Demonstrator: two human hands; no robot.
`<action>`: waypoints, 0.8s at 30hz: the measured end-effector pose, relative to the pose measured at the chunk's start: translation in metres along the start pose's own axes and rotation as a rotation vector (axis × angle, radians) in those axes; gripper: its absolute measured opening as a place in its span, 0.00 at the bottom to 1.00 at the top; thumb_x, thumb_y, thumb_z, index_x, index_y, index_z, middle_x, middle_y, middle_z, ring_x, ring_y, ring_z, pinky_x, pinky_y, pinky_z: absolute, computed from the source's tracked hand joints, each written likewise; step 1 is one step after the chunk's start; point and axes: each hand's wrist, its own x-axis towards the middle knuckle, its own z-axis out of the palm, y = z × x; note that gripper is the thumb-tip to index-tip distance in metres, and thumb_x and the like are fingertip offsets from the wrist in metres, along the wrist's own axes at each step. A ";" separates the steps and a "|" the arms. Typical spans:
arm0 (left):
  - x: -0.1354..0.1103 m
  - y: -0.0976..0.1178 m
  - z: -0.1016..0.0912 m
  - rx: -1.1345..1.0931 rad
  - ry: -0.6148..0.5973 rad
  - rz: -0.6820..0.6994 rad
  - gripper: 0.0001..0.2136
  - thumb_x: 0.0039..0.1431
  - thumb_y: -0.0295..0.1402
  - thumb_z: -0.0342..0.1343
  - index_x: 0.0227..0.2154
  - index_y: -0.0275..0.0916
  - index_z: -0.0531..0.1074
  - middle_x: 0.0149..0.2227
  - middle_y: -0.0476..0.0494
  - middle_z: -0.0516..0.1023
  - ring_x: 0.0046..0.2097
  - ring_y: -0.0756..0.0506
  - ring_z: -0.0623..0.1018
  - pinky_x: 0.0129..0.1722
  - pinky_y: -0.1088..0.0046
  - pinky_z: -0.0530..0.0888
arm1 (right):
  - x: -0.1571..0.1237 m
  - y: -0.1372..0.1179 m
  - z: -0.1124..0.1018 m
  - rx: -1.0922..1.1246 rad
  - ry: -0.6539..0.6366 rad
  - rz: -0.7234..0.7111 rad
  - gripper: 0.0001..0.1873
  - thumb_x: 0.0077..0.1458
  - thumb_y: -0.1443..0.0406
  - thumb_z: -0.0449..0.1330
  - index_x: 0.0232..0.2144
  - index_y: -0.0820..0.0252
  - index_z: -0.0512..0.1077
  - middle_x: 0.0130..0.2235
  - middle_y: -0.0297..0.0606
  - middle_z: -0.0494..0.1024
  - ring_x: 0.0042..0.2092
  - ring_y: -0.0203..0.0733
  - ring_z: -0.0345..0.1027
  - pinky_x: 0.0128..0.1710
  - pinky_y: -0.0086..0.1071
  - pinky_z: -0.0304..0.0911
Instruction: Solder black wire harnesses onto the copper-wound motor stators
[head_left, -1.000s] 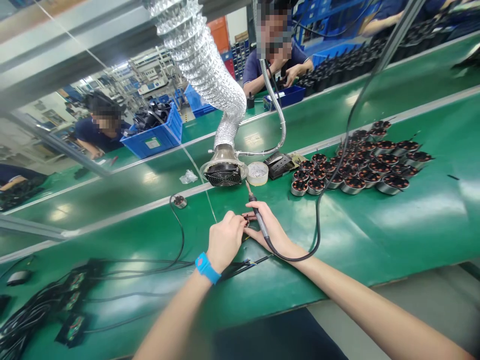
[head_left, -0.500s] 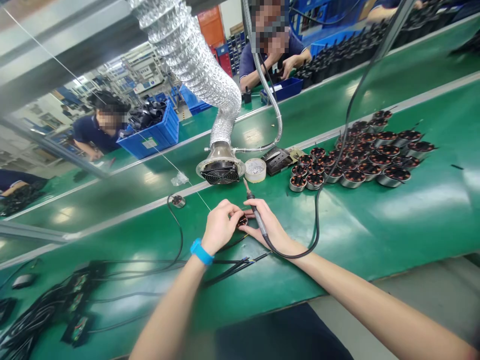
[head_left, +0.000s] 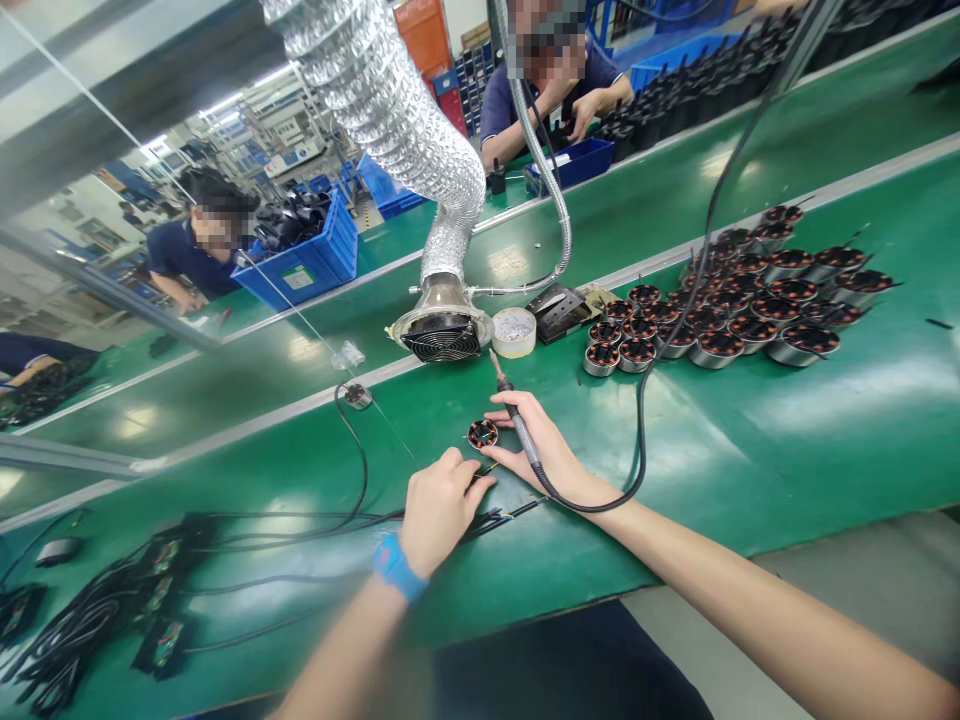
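Observation:
My right hand (head_left: 544, 440) is closed around a soldering iron (head_left: 523, 430), whose tip points up and away from me. Its thumb and fingertips also rest at the right side of a small round motor stator (head_left: 482, 433) with copper windings and a metal rim. Just below that stator, my left hand (head_left: 442, 505) pinches a black cable (head_left: 486, 470) near its end, where a bit of yellow wire shows. More black cables (head_left: 517, 512) with stripped, coloured ends lie beneath and to the right of the left hand.
Many similar stators (head_left: 720, 345) stand grouped at the right. A fume fan (head_left: 442, 338) on a foil duct (head_left: 450, 190) hangs ahead, beside a round white tub (head_left: 514, 332). Circuit boards (head_left: 161, 640) with coiled cables lie at left. Two co-workers sit across the bench.
My left hand has let go of the stator and moved down toward me, onto the cable end. The stator shows fully now. My right hand still holds the iron, nearly in place.

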 end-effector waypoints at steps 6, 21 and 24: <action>0.007 -0.005 -0.006 -0.218 -0.067 -0.023 0.07 0.67 0.32 0.53 0.34 0.40 0.75 0.36 0.46 0.77 0.37 0.47 0.77 0.36 0.74 0.69 | 0.000 -0.017 -0.010 -0.100 0.092 -0.009 0.25 0.56 0.65 0.66 0.53 0.52 0.61 0.47 0.41 0.72 0.46 0.45 0.75 0.50 0.46 0.72; 0.019 -0.015 -0.029 -0.791 0.169 -0.192 0.10 0.62 0.37 0.58 0.31 0.38 0.80 0.28 0.47 0.76 0.28 0.51 0.68 0.28 0.74 0.62 | 0.011 -0.050 0.018 0.057 0.066 -0.089 0.16 0.60 0.69 0.59 0.49 0.51 0.64 0.41 0.36 0.69 0.37 0.37 0.73 0.40 0.35 0.71; 0.020 -0.016 -0.024 -0.958 0.185 -0.279 0.09 0.60 0.37 0.61 0.30 0.37 0.80 0.29 0.45 0.78 0.31 0.49 0.72 0.32 0.74 0.67 | 0.008 -0.049 0.025 0.059 0.135 -0.110 0.15 0.60 0.70 0.59 0.48 0.51 0.64 0.41 0.36 0.67 0.35 0.36 0.72 0.37 0.34 0.72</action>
